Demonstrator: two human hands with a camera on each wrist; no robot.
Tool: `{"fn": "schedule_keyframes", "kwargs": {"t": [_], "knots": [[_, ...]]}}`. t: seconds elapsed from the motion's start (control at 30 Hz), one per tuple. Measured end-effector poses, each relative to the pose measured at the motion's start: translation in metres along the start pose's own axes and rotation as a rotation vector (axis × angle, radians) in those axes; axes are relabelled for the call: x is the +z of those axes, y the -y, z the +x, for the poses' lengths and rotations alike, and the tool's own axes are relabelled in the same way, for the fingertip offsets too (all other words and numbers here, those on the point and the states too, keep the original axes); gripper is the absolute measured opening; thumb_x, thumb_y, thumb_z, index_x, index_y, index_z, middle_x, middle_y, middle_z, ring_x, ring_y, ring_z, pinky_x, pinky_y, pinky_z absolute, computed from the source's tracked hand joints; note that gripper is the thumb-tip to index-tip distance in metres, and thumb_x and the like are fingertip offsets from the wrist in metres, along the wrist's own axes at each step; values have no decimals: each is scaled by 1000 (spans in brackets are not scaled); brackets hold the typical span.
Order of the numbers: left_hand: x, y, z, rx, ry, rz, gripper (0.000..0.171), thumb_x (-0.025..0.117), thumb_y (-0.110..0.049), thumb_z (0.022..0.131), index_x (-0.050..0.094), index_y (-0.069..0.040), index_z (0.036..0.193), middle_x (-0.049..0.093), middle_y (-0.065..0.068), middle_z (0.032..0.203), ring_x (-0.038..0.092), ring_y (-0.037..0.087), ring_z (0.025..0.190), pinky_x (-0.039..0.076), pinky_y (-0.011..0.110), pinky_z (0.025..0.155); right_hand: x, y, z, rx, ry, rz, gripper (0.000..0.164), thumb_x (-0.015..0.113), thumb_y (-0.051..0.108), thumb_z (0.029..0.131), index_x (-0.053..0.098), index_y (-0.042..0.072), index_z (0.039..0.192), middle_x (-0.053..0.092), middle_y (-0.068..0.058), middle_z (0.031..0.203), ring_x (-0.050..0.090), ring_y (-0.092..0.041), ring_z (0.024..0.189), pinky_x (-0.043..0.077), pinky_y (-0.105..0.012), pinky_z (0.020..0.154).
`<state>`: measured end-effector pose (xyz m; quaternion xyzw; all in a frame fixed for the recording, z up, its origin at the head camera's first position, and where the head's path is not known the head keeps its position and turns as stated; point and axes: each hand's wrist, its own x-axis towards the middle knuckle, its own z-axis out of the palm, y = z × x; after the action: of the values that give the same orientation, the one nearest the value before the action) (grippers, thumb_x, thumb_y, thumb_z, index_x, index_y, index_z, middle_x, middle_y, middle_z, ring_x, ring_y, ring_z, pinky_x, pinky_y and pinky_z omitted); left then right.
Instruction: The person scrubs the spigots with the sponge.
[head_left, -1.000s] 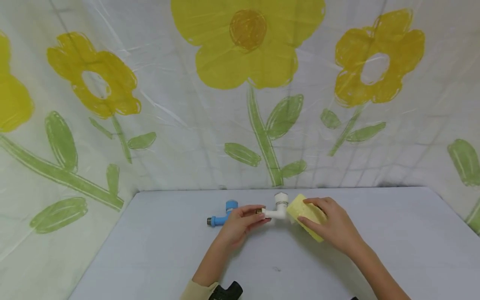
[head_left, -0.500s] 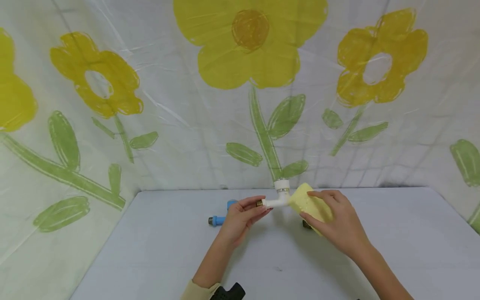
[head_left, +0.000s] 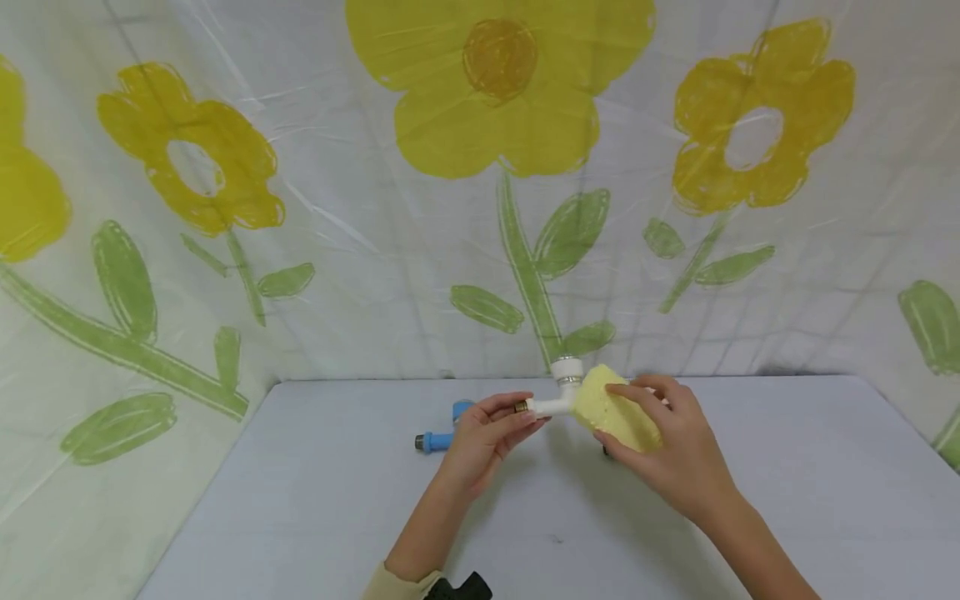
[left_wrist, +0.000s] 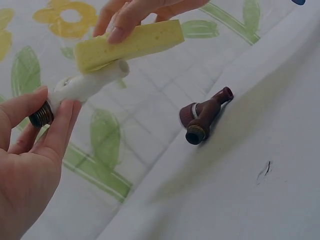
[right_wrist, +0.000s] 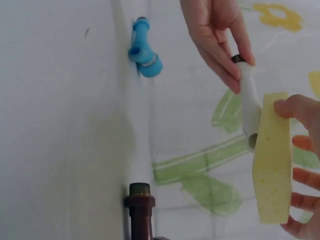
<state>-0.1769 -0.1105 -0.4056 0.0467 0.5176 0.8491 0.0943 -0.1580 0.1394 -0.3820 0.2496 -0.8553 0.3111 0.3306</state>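
My left hand [head_left: 480,446] pinches the threaded end of a white plastic faucet [head_left: 551,407], holding it above the table with its round knob upward. Between the thumb and fingers of my right hand [head_left: 682,446] is a yellow sponge [head_left: 615,408]. The sponge presses against the faucet's spout end, as the left wrist view shows with the sponge [left_wrist: 130,46] lying along the white body [left_wrist: 85,86]. In the right wrist view the spout opening shows beside the sponge [right_wrist: 272,160].
A blue faucet [head_left: 435,442] lies on the white table [head_left: 300,517] behind my left hand. A dark red-brown faucet [left_wrist: 205,117] lies on the table, mostly hidden by the sponge in the head view. Behind the table hangs a flower-patterned sheet [head_left: 375,275].
Both hands have lifted the white faucet and the sponge off the table level over the last second. In the latest half second the sponge has turned slightly and shifted left against the faucet.
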Motion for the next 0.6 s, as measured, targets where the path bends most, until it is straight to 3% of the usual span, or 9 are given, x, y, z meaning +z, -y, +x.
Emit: {"fn": "schedule_keyframes", "kwargs": {"t": [0.1,0.17,0.37,0.6], "knots": [[1,1,0,-4,4,-4,38,59,13,100,54,19,137,72,8,113,75,18,103,60,33,98,2,-1,0,-108,43,8,54,96,19,69,77,17,120,66,-12,119,61,-33,109,53,-47,80],[2,1,-1,-7,9,-15,36,59,13,100,57,16,135,72,8,113,75,18,104,59,33,99,1,-2,1,-136,47,9,55,95,19,69,77,18,121,67,-12,119,62,-34,109,52,-50,79],[2,-1,-2,0,28,-31,36,58,14,100,57,15,135,69,10,116,74,20,107,58,33,101,-4,-5,4,-113,-4,23,59,95,8,62,77,14,118,67,-13,117,61,-36,104,50,-51,78],[1,-2,-2,-7,19,-26,36,58,12,101,56,15,137,69,10,117,74,19,107,58,32,101,-3,-6,3,-170,66,18,54,93,17,68,76,17,120,67,-13,120,61,-38,111,50,-57,81]]}}
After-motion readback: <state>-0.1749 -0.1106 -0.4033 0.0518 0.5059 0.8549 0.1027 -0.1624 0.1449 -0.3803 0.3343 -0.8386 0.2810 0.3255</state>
